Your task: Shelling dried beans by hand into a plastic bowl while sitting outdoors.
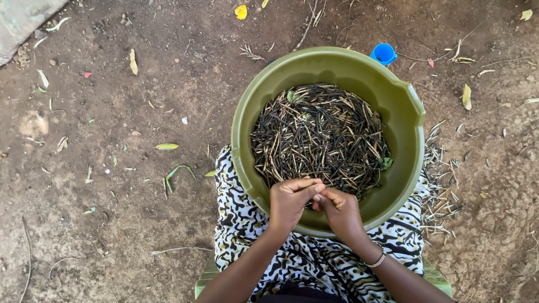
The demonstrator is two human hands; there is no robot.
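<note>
Both hands meet over the near rim of the green basin [412,120], which sits on the person's patterned lap cloth [241,221]. The left hand [289,203] and right hand [341,212] are pinched narrow on one thin dark pod [309,185] between the fingertips, w/ thumbs pressing along it. The rest of the pods [320,134] fill the basin's middle. They look dry, light and stiff, prob. brittle (likely to snap if bent hard), so a hold near each end suits. Right of the basin, pale spent husks [441,179] litter the dirt; a blue cap [384,54] lies beyond its far rim.
</note>
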